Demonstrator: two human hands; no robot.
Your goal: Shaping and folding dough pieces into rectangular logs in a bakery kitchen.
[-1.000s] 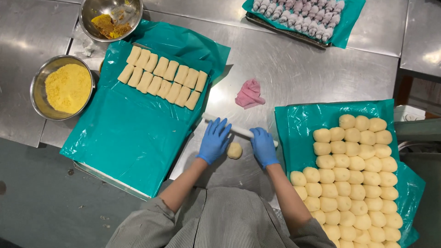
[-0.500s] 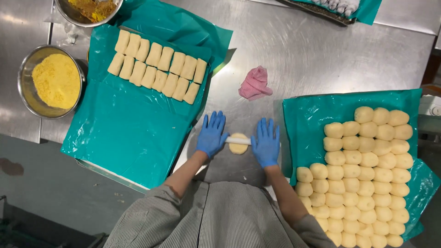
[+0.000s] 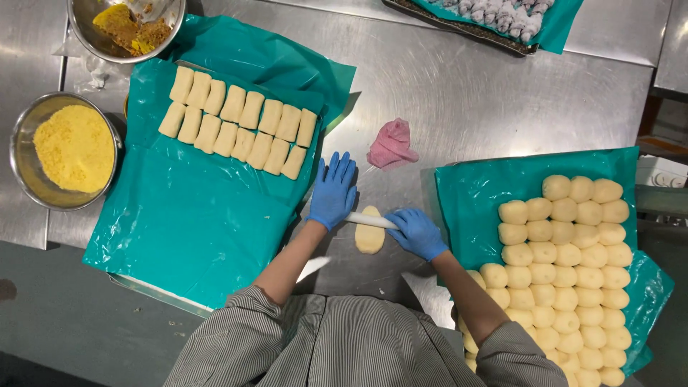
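**Dough rolled long**

The dough point(image 3: 370, 235) has stretched from a round disc into an oval near the counter's front edge. The left hand point(image 3: 332, 190) lies flat and spread on the pin point(image 3: 371, 220); the right hand point(image 3: 417, 233) seems curled over it.

Left hand point(image 3: 332, 192) flat, fingers spread — right hand point(image 3: 418, 233) palm-down, fingers curled.
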